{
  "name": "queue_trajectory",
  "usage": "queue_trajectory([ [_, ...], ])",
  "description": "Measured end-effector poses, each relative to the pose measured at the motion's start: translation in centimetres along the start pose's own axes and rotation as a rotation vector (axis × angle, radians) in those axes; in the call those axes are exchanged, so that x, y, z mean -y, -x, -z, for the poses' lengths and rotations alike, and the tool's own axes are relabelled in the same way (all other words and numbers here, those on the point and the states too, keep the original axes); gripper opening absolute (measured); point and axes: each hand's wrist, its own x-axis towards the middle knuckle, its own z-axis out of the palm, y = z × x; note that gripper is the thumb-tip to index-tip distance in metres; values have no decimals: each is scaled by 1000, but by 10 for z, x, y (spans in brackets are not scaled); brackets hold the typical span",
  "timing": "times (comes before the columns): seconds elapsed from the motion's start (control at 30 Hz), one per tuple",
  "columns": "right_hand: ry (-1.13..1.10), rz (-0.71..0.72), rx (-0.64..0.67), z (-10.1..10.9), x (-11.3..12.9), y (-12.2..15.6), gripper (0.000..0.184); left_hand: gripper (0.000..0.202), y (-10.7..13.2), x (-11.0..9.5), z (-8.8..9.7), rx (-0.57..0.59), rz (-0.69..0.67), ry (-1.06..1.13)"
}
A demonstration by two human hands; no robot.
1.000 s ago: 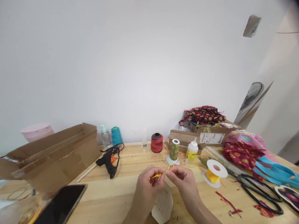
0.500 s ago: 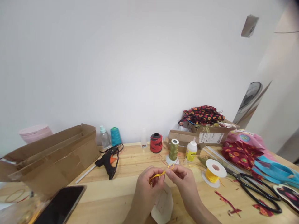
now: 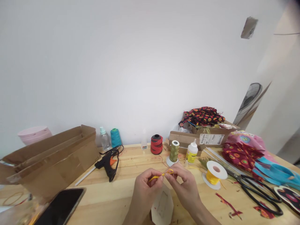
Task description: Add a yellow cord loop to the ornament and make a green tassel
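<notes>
A length of yellow cord [image 3: 154, 177] is stretched between my two hands, with a small loop at its right end. My left hand [image 3: 147, 187] is closed, thumb and forefinger pinching the cord. Close beside it, my right hand [image 3: 182, 183] pinches the cord near the loop, fingertips almost touching the left ones. Whether there is a knot between the fingertips is too small to tell. Below the hands a pale, many-sided flat piece [image 3: 162, 207] lies on the wooden table, partly covered by my left hand.
At right stand a spool of yellow cord [image 3: 213, 177] and black-handled scissors [image 3: 260, 190]. Thread spools, including a red one [image 3: 156, 144], and a glue bottle [image 3: 192, 152] line the back. Leftward are a glue gun [image 3: 108, 164], a cardboard box [image 3: 58, 159] and a phone [image 3: 61, 206].
My hands have drawn a little closer together, and the right fingers have closed further over the cord's loop. The cord sits slightly lower and its loop lies flatter.
</notes>
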Motion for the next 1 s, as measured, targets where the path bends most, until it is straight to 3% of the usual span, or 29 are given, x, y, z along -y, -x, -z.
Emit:
queue_trajectory([
  [0.17,-84,-82,-24,-1,0,-1,20,16,1,-1,0,21,45,60],
  [0.53,-118,-76,21,1,2,-1,20,27,-2,0,0,37,130,175],
  [0.83,167,239,-39,0,0,3,12,23,-1,5,0,36,84,101],
  [1.0,64,60,-61,0,2,0,18,27,-2,2,-1,53,169,223],
])
